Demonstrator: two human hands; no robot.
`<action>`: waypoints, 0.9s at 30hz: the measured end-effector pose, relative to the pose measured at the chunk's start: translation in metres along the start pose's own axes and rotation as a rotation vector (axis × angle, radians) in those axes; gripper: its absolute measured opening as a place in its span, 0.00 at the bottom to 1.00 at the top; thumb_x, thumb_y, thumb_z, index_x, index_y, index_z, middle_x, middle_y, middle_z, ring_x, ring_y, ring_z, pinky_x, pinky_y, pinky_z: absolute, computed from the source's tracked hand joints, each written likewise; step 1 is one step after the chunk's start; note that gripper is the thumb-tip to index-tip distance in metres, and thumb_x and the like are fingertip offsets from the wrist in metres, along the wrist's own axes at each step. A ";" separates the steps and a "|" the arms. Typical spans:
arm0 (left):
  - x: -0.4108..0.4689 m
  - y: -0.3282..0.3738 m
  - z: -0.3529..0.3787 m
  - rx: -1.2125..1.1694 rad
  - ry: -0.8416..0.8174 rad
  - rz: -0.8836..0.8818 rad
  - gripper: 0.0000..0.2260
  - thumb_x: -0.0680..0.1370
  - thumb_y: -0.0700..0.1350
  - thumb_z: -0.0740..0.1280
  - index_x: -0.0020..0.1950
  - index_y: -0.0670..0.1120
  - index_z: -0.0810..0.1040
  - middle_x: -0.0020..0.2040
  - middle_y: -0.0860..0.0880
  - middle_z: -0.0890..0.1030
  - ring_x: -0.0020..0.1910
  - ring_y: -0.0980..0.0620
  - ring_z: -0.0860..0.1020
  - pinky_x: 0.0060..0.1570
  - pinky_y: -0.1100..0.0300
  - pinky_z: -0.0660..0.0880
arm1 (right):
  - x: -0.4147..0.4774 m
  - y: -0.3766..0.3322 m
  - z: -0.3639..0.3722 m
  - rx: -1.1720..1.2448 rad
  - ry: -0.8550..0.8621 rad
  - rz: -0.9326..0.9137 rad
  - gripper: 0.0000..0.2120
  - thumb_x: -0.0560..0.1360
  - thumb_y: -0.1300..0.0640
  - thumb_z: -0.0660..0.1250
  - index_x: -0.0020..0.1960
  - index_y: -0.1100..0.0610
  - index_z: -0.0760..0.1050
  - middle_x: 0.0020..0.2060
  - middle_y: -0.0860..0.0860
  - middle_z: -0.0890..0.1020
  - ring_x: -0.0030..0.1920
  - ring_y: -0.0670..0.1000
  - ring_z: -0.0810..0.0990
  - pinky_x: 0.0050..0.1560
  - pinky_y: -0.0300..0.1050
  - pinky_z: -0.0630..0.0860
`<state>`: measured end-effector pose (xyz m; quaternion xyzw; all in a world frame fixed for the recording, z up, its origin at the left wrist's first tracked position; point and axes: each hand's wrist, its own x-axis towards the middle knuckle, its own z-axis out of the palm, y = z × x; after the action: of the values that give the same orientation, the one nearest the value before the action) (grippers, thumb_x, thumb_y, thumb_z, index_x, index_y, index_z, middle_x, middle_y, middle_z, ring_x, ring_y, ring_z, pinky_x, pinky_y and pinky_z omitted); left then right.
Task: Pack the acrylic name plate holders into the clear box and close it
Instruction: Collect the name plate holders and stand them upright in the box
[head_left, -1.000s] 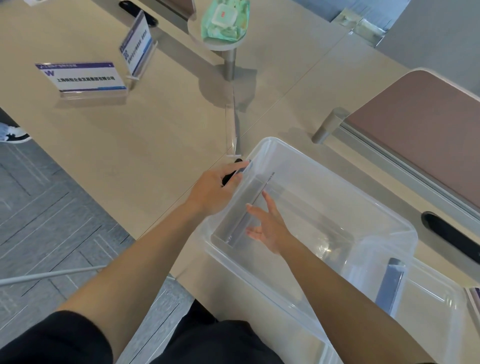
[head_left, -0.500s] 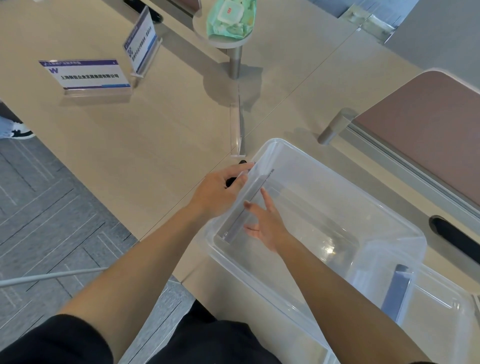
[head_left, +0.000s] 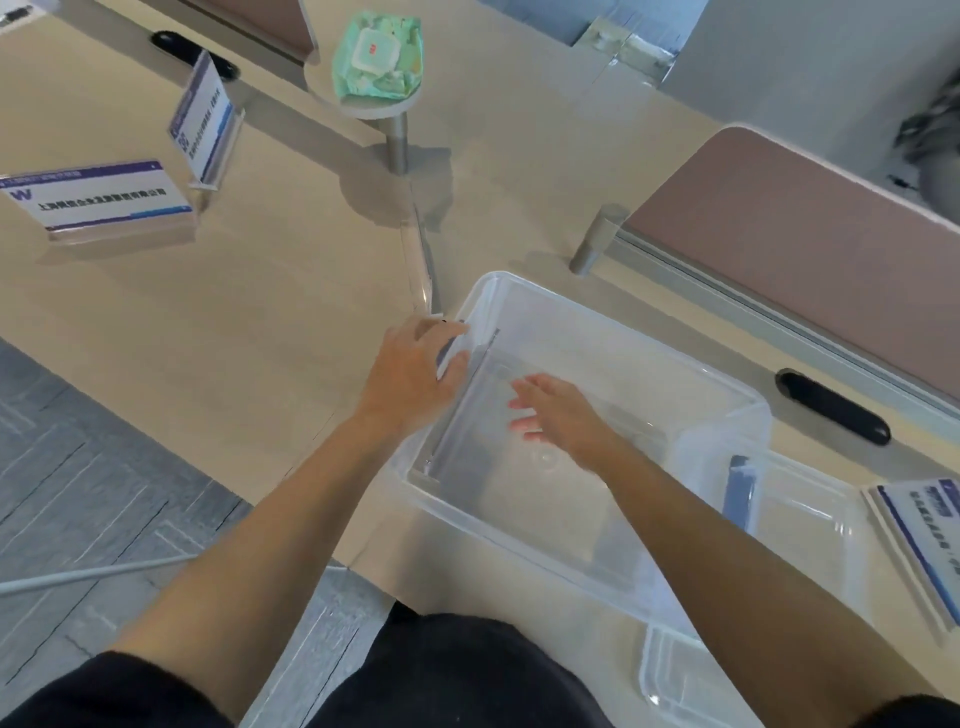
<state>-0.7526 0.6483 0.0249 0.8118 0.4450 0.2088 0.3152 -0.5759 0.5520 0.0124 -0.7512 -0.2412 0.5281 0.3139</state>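
The clear box (head_left: 691, 374) stands open on the table in front of me. One acrylic name plate holder (head_left: 460, 408) stands on edge inside it, along the left wall. My left hand (head_left: 410, 371) rests on the box's left rim, its fingers by the holder's top edge. My right hand (head_left: 558, 410) hovers inside the box with its fingers spread, holding nothing. Two name plate holders with printed cards stand at the far left, one flat-faced (head_left: 98, 200), one turned sideways (head_left: 205, 117). Another holder (head_left: 924, 535) lies at the right edge. An empty clear holder (head_left: 418, 260) stands behind the box.
The box's lid (head_left: 810, 525) with a blue clip (head_left: 740, 491) lies to the right of the box. A green wipes pack (head_left: 376, 57) sits on a small round stand. Pink desk dividers (head_left: 810, 249) run along the right. The table edge and grey floor lie at the left.
My right hand has let go of the holder's edge and moved right into the middle of the box. The holder now stands against the left wall. My view has shifted.
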 end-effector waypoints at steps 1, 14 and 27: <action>0.001 0.006 -0.002 -0.024 -0.044 0.001 0.13 0.78 0.47 0.65 0.62 0.49 0.79 0.60 0.47 0.78 0.61 0.45 0.72 0.62 0.52 0.70 | -0.014 -0.002 -0.017 -0.045 0.047 -0.038 0.11 0.81 0.52 0.63 0.58 0.57 0.77 0.52 0.57 0.82 0.44 0.55 0.83 0.48 0.49 0.76; -0.045 0.200 0.091 -0.004 -0.208 0.437 0.06 0.76 0.42 0.67 0.50 0.47 0.82 0.52 0.48 0.79 0.51 0.47 0.78 0.52 0.54 0.75 | -0.237 0.098 -0.194 0.087 0.494 -0.089 0.09 0.80 0.55 0.66 0.54 0.59 0.80 0.46 0.55 0.85 0.42 0.52 0.84 0.51 0.50 0.81; -0.210 0.377 0.248 0.018 -0.552 0.504 0.05 0.77 0.46 0.66 0.48 0.51 0.82 0.45 0.55 0.82 0.44 0.55 0.80 0.47 0.61 0.75 | -0.413 0.310 -0.333 0.136 0.808 -0.067 0.06 0.79 0.57 0.66 0.47 0.58 0.80 0.42 0.54 0.84 0.37 0.49 0.82 0.41 0.44 0.77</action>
<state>-0.4846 0.2355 0.0987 0.9244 0.1311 0.0495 0.3548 -0.3864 -0.0198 0.1339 -0.8674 -0.0873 0.1949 0.4495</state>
